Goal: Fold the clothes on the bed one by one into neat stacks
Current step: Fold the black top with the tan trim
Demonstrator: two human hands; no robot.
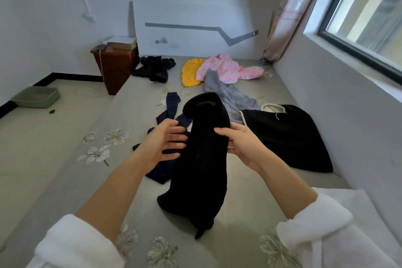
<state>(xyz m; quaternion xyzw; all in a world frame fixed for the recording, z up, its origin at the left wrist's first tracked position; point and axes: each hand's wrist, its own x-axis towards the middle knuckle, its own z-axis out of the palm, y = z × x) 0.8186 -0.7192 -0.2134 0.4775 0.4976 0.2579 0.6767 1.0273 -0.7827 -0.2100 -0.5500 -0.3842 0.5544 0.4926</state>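
Note:
A black garment (202, 159) hangs bunched above the bed (65, 159), its lower end touching the sheet. My right hand (239, 143) grips its right edge, fingers curled over the cloth. My left hand (165, 141) is beside the garment's left edge with fingers spread and straight, touching or almost touching it. Under the garment lies a navy piece of clothing (171, 104). Farther back lie a grey knit (226, 93), a pink patterned garment (226, 67), a yellow garment (189, 69) and a dark crumpled pile (155, 67). A black garment with white drawstrings (289, 137) lies spread at the right.
The bed runs along the right wall under a window (369, 17). A brown nightstand (115, 67) with books stands at the bed's left side. A green tray (36, 97) sits on the floor at left. A white pillow or blanket (369, 213) is at bottom right.

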